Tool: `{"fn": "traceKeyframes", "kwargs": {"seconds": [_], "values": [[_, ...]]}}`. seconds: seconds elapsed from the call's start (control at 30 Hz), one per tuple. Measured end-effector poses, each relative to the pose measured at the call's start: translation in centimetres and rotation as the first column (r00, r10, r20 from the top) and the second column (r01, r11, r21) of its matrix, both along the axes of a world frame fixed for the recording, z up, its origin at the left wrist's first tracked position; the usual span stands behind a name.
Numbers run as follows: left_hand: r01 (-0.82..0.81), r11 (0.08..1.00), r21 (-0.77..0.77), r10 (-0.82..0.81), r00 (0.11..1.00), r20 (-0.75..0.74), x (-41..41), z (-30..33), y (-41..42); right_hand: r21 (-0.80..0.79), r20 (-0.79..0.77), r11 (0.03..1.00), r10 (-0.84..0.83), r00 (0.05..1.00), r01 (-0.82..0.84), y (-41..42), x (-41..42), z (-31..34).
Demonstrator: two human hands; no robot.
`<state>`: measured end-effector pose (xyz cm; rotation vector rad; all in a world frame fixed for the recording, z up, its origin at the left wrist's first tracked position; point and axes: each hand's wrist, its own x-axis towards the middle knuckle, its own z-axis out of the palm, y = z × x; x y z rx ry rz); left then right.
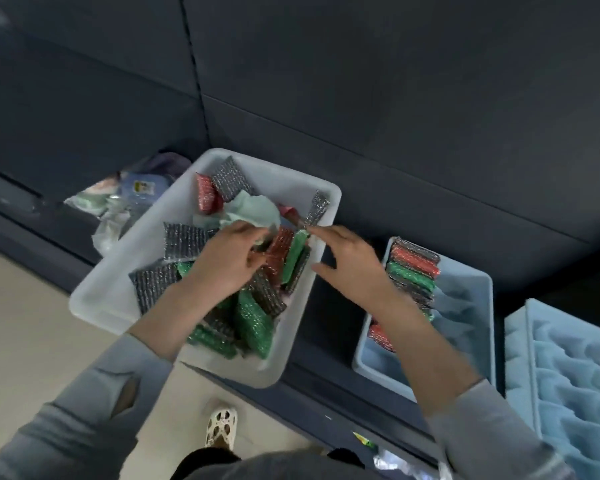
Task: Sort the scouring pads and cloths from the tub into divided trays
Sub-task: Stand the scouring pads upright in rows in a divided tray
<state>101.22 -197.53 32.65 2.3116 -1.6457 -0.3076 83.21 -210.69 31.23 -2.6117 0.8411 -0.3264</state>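
Over the white tub (94, 299), from the head view, both hands worked the heap of scouring pads (253, 317). The left hand (227, 261) pinched the pale green cloth (253, 211) at its far fingertips. The right hand (352, 263), fingers loosely spread and holding nothing, hovered just right of a green pad (293, 256) standing on edge, long axis running near to far, closer to that hand. The blue divided tray (465, 296) waited right, one row part-filled.

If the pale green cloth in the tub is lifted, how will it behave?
The pale green cloth lies crumpled in folds, so it will probably hang limp. It looks thin, likely light. It lies among the pads in the tub, so it may drag on one.
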Motion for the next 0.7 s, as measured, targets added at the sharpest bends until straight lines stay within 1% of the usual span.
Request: {"fn": "traceKeyframes", "kwargs": {"seconds": [0.03, 0.1, 0.2, 0.23, 0.3, 0.37, 0.43, 0.5, 0.57, 0.6, 0.63, 0.7], "values": [[0.036, 0.998, 0.052, -0.037, 0.999, 0.008, 1.4, -0.6, 0.1, 0.022, -0.086, 1.000, 0.015, 0.996, -0.013, 0.4, 1.7, 0.1], [0.134, 0.982, 0.137, -0.132, 0.991, -0.019, 3.3, -1.9, -0.3, 0.053, -0.232, 0.998, -0.006, 0.973, 0.019, 1.0, 4.6, 0.2], [0.294, 0.930, 0.219, -0.281, 0.956, -0.091, 4.1, -3.6, -1.3, -0.023, -0.367, 0.997, -0.077, 0.927, 0.074, 1.8, 7.6, 0.2], [0.329, 0.913, 0.242, -0.319, 0.944, -0.083, 4.1, -4.1, -1.5, -0.041, -0.406, 0.995, -0.100, 0.908, 0.091, 2.0, 8.2, 0.1], [0.351, 0.891, 0.287, -0.349, 0.935, -0.060, 4.3, -4.8, -1.8, -0.054, -0.472, 0.991, -0.131, 0.871, 0.120, 2.2, 9.0, -0.3], [0.355, 0.888, 0.291, -0.350, 0.934, -0.071, 4.7, -4.9, -1.7, -0.063, -0.492, 0.989, -0.150, 0.858, 0.137, 2.1, 9.1, -0.8], [0.388, 0.886, 0.254, -0.367, 0.921, -0.130, 5.2, -4.5, -1.3, -0.070, -0.471, 0.987, -0.161, 0.868, 0.146, 1.8, 8.9, -1.2], [0.432, 0.875, 0.219, -0.381, 0.893, -0.238, 5.8, -3.9, -0.6, -0.081, -0.441, 0.988, -0.155, 0.884, 0.133, 1.4, 8.6, -1.4], [0.498, 0.832, 0.243, -0.399, 0.843, -0.360, 6.1, -3.3, 0.1, -0.108, -0.416, 0.988, -0.148, 0.897, 0.113, 1.2, 8.5, -1.7], [0.535, 0.801, 0.270, -0.418, 0.821, -0.388, 6.2, -3.2, 0.5, -0.124, -0.404, 0.987, -0.145, 0.903, 0.102, 1.2, 8.5, -1.9], [0.561, 0.772, 0.299, -0.444, 0.812, -0.378, 6.3, -3.1, 0.8, -0.136, -0.392, 0.986, -0.140, 0.909, 0.093, 1.2, 8.6, -2.0], [0.568, 0.745, 0.350, -0.484, 0.821, -0.302, 6.2, -3.5, 1.2, -0.138, -0.363, 0.988, -0.113, 0.925, 0.066, 1.2, 8.6, -2.3]]}}
